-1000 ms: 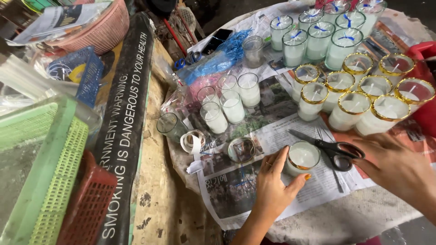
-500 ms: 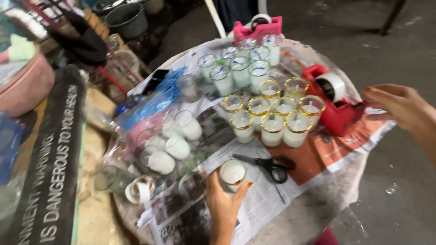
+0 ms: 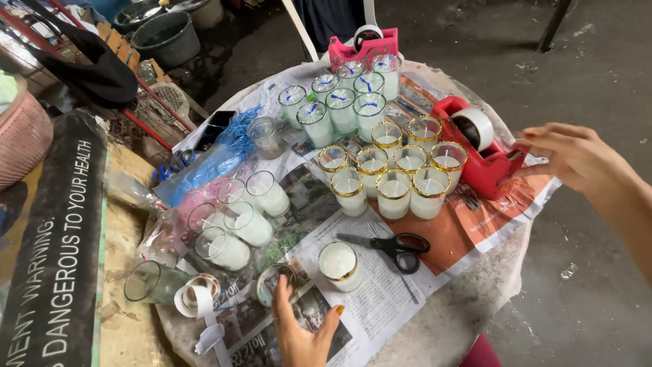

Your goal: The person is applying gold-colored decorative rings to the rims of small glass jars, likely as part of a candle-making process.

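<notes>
Head view: seen from above, a round table point(image 3: 468, 319) spread with newspaper and crowded with glass candles. Left hand point(image 3: 299, 333) at six o'clock, cut off at the wrist by the lower edge, fingers spread apart and empty, thumb tip just short of a lone gold-rimmed candle point(image 3: 339, 265). Right hand point(image 3: 574, 156) at three o'clock, fingers loosely apart, hovering just beside a red tape dispenser point(image 3: 485, 160); contact hard to judge. Black-handled scissors point(image 3: 394, 248) lying near centre, just right of the lone candle. Gold-rimmed candles point(image 3: 394, 170) clustered toward one o'clock. Pink tape dispenser point(image 3: 363, 47) at twelve, partly hidden behind blue-marked glasses point(image 3: 339, 102). Plastic-wrapped glasses point(image 3: 231, 224) at nine, hard to make out.
</notes>
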